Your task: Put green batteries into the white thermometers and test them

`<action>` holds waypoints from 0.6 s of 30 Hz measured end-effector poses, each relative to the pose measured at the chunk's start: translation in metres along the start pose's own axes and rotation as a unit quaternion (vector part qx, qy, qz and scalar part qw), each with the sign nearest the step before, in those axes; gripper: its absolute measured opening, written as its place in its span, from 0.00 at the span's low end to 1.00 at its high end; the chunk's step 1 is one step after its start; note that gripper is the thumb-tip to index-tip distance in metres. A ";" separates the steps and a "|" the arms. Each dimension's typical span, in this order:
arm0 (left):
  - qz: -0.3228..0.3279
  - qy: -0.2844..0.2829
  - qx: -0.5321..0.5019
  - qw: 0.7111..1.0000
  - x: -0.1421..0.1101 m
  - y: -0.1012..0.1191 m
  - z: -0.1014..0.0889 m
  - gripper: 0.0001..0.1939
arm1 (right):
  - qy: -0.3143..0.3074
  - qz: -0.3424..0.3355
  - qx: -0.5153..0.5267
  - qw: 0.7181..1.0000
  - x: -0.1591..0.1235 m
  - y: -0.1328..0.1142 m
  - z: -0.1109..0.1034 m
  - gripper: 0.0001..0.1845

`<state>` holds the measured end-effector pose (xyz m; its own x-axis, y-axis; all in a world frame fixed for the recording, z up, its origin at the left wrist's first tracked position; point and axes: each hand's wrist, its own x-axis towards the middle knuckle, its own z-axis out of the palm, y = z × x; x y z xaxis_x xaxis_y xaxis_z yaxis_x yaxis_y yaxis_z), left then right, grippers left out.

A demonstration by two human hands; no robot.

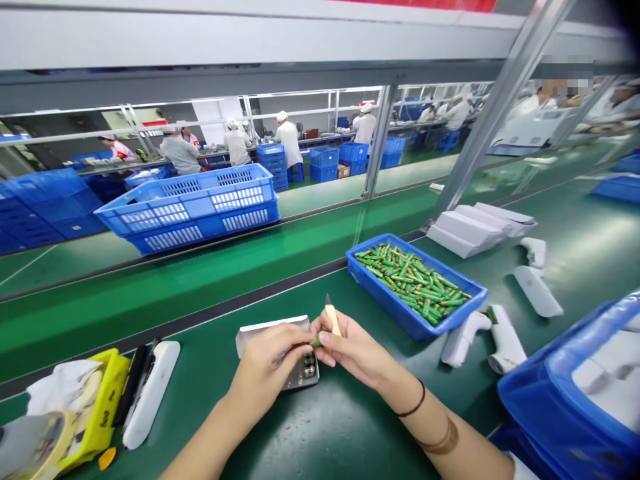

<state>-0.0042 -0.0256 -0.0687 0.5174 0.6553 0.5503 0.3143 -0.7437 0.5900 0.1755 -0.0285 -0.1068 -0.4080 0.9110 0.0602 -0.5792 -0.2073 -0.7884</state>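
Note:
In front of me, my left hand (273,357) and my right hand (355,347) meet above a small open box (303,381). My right hand is closed around a small knife (332,320) with a pale yellow handle, its pointed blade up. A green battery (316,341) shows between the fingertips of both hands, mostly hidden by them. The left fingers are pinched at its end. Round silver ends of several batteries (309,363) show inside the box. Beyond my right hand, a blue tray (387,303) holds many green batteries with gold-coloured ends (410,277).
White handheld devices (507,340) and folded white boxes (465,230) lie to the right, near a blue crate (555,393). At left are a yellow bin (107,393) and a white casing (153,393). Blue crates (200,207) stand beyond the green bench; co-workers are farther back.

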 end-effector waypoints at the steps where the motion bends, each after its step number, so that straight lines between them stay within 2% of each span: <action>1: 0.005 0.004 0.013 1.000 0.000 0.002 0.001 0.08 | 0.001 -0.002 -0.004 1.000 0.000 0.001 0.000 0.19; 4: 0.003 -0.011 0.039 0.999 0.002 0.008 0.003 0.06 | 0.007 0.004 -0.003 1.000 0.001 0.004 -0.001 0.20; 6: -0.029 -0.036 0.019 0.999 0.005 0.011 0.001 0.07 | 0.004 0.018 0.021 1.000 0.001 0.004 -0.002 0.21; 9: -0.126 -0.043 -0.060 0.989 0.009 0.011 -0.004 0.05 | -0.008 0.061 0.067 0.996 -0.001 0.002 -0.004 0.22; 13: -0.259 -0.010 -0.194 0.946 0.012 0.006 -0.013 0.02 | -0.037 0.112 0.055 0.992 -0.002 -0.001 -0.006 0.24; 14: -0.271 0.005 -0.199 0.942 0.012 0.006 -0.015 0.01 | -0.040 0.105 0.031 0.993 -0.001 -0.002 -0.007 0.24; 16: -0.264 0.027 -0.149 0.952 0.010 0.008 -0.019 0.02 | -0.018 0.055 -0.044 0.997 -0.001 -0.007 -0.008 0.23; 18: -0.238 0.008 -0.062 0.969 0.005 0.011 -0.020 0.02 | 0.065 -0.049 -0.167 0.983 -0.001 -0.017 -0.014 0.20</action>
<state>-0.0138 -0.0284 -0.0479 0.3250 0.9227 0.2075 0.4149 -0.3363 0.8454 0.1953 -0.0206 -0.1019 -0.2559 0.9629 0.0854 -0.3388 -0.0066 -0.9408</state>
